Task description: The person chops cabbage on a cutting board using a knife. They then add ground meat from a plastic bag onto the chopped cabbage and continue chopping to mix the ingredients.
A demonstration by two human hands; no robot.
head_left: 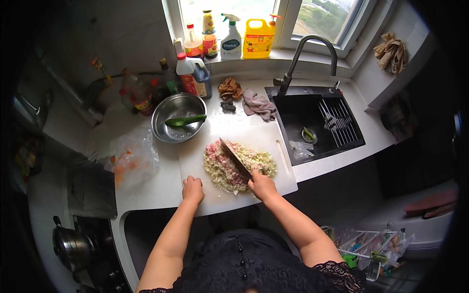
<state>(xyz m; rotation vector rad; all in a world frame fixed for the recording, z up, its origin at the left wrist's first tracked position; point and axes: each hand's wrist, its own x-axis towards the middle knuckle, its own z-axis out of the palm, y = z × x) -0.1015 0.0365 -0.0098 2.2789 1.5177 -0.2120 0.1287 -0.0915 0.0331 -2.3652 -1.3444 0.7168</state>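
My right hand [263, 186] grips the handle of a cleaver [236, 158], its broad blade slanting away to the upper left. The blade stands in a spread heap of chopped food [222, 171], pink minced meat mixed with pale green finely cut vegetable. Under the heap lies a white cutting board [195, 161] at the counter's front edge. Near the board's left front corner rests my left hand [193, 189], fingers curled in, apart from the heap and with nothing visible in it.
Behind the board stands a steel bowl [161, 132] with a cucumber [185, 120] in it. A plastic bag [134, 154] lies left. A black sink [300, 117] is at the right, beside a crumpled cloth [259, 104]. Several bottles line the sill and back wall.
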